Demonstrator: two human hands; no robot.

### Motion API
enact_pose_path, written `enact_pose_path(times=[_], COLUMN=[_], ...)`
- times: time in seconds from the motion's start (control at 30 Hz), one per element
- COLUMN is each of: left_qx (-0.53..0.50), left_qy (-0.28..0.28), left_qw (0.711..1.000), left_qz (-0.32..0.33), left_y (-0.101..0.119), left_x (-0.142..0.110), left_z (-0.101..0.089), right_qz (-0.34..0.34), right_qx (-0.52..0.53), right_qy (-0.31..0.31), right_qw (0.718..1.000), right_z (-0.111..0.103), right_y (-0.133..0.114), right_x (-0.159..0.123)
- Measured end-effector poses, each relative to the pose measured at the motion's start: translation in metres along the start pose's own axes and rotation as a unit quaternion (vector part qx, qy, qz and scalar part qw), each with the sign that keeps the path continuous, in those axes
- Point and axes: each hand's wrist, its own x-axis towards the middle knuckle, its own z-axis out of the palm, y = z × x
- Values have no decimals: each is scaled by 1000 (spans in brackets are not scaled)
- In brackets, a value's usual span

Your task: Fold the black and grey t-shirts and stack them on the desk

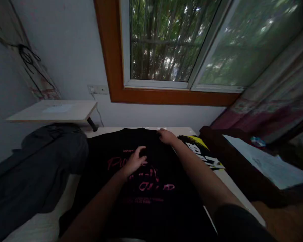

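Observation:
A black T-shirt (101,188) with pink lettering lies spread over the white table. Above its printed middle is my left hand (134,162), thumb and fingers apart, with nothing between them; whether it touches the cloth I cannot tell. My right hand (166,136) is at the shirt's far right edge, its fingers bent down onto the black cloth. The fingertips there are too dark and small to show clearly if they pinch it. Just right of that hand lies a folded black, yellow and white garment (200,149).
Dark grey clothing (40,164) is heaped at the left, below a small raised shelf (53,111). The table (242,196) reaches the wall under a window (164,43). On the right, a brown surface (239,164) bears a pale sheet (262,161).

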Motion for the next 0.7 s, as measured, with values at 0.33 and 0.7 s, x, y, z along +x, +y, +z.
enact_pose_path(times=[0.33, 0.7], left_qx=[102, 267], left_qy=[-24, -71], left_qw=[994, 959], left_qz=[9, 58], left_y=[6, 14], left_x=[-6, -12], left_z=[9, 9], right_qz=[43, 28], right_qx=[18, 116], right_qy=[65, 177], right_qw=[997, 977], right_z=[-11, 14], right_y=[22, -2], right_x=[-14, -67])
